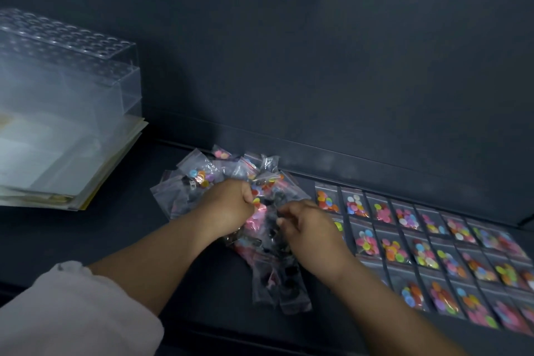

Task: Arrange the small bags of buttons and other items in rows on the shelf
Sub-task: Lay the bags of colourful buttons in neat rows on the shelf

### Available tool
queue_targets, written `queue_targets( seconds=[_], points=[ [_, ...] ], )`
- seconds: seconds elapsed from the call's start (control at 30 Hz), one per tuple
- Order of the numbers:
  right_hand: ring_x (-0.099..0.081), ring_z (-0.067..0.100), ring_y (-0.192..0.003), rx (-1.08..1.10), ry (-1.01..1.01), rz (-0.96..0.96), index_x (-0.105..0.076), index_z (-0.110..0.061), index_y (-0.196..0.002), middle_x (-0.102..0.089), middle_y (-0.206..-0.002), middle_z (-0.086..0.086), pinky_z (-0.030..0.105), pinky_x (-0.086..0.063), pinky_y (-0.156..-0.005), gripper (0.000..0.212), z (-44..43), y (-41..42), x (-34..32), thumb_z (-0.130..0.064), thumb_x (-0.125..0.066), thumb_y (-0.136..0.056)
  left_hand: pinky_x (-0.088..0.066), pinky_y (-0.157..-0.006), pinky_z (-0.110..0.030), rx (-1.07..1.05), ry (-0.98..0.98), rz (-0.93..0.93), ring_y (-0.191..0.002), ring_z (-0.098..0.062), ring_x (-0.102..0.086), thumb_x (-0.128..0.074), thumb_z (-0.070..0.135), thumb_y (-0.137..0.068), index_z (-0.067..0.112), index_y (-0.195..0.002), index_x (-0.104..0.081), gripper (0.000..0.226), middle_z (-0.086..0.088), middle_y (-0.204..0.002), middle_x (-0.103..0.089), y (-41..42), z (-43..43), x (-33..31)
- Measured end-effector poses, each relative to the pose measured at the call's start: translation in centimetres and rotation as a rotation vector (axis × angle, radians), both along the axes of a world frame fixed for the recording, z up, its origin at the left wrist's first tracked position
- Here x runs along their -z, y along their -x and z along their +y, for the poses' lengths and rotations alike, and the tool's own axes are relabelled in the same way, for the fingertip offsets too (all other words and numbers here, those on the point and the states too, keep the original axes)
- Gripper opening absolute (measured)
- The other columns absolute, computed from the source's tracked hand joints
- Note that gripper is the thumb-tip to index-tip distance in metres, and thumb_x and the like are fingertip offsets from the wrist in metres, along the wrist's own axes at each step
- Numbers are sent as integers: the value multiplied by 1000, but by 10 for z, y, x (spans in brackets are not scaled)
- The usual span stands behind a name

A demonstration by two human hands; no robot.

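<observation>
Though blurred at the fingertips, found left hand [231, 205] curled atop loose pile of bags [199, 182], pinching one bag of buttons [267, 182]. Found right hand [307, 224] curled at pile's right edge; grip cannot be told. Right of pile: arranged bags [433, 254] in rows running rightward, long axes toward back wall. Left of pile: clear box [66, 72] on papers [72, 170]. All on dark shelf [115, 240].

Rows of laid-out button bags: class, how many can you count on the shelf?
3, all to the right of the loose pile: a back row, a middle row and a front row. The right hand hides some left ends.
</observation>
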State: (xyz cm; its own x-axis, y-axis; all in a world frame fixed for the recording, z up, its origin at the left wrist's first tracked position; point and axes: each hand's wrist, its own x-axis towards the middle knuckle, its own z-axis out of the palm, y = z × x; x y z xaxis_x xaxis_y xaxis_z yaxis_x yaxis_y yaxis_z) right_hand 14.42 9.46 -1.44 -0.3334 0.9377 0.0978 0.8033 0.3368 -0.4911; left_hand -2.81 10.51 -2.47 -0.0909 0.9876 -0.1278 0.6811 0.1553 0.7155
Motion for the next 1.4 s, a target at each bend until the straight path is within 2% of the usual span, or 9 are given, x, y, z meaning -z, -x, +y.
queue_targets(
  seconds=[0.23, 0.37, 0.57, 0.73, 0.9, 0.97, 1.13, 1.3, 1.4],
  points=[
    [-58, 17, -94, 17, 29, 75, -64, -18, -109, -58, -104, 1, 20, -42, -80, 21, 15, 15, -3, -22, -56, -91, -49, -69, -33, -206, -28, -382, -73, -23, -63, -66, 6, -83, 15, -73, -56, 17, -8, -77, -65, 25, -4, -8],
    [-59, 17, -95, 25, 68, 80, -64, -18, -106, -61, -104, -1, 23, -45, -82, 18, 23, 26, 0, -21, -56, -90, -44, -55, -22, -298, -42, -486, -64, -14, -59, -65, 2, -84, 16, -81, -55, 17, -4, -81, -61, 37, -5, -13],
    [-61, 19, -92, -33, 91, -78, -67, -18, -103, -68, -100, 1, 22, -42, -73, 19, 36, 46, -3, -19, -51, -92, -43, -41, -11, -370, -13, -594, -63, -14, -60, -62, -4, -85, 7, -101, -57, 20, -5, -83, -58, 45, -7, -17],
    [-60, 24, -95, -47, 184, -311, -62, -11, -101, -64, -103, 7, 23, -36, -68, 17, 45, 62, 0, -15, -55, -86, -47, -49, -17, -358, 12, -581, -63, -14, -60, -63, 1, -86, 8, -107, -57, 23, -5, -86, -61, 47, -12, -17],
    [-59, 22, -92, -45, 292, -284, -61, -12, -97, -63, -102, 7, 25, -40, -68, 13, 47, 66, 0, -12, -55, -85, -45, -51, -19, -349, 26, -583, -64, -14, -61, -61, 0, -86, 9, -107, -58, 23, -4, -84, -61, 48, -16, -18],
    [-56, 19, -86, -54, 313, -240, -56, -18, -85, -61, -94, 3, 24, -39, -63, 6, 46, 63, 0, -12, -56, -84, -45, -54, -21, -349, 29, -598, -61, -14, -61, -59, -2, -87, 9, -105, -58, 21, -3, -81, -61, 48, -16, -20],
    [-51, 11, -63, 6, 302, 56, -50, -20, -65, -55, -67, -5, 25, -42, -59, 23, 43, 56, -1, -12, -63, -82, -46, -54, -22, -367, 37, -638, -60, -15, -63, -55, -3, -88, 14, -88, -56, 17, -4, -74, -60, 48, -19, -25],
    [-55, 19, -62, 137, 293, 488, -50, -19, -67, -60, -66, 6, 36, -47, -62, 23, 40, 51, -11, -8, -65, -80, -55, -62, -28, -410, 39, -731, -72, -22, -67, -60, -8, -82, 11, -84, -54, 20, -13, -86, -61, 46, -19, -28],
    [-57, 20, -64, 190, 374, 699, -47, -19, -80, -61, -76, 7, 31, -47, -60, 23, 37, 45, -20, 1, -57, -85, -57, -67, -30, -422, 22, -782, -76, -21, -66, -61, -11, -80, 11, -93, -56, 26, -15, -99, -60, 38, -22, -33]
  ],
)
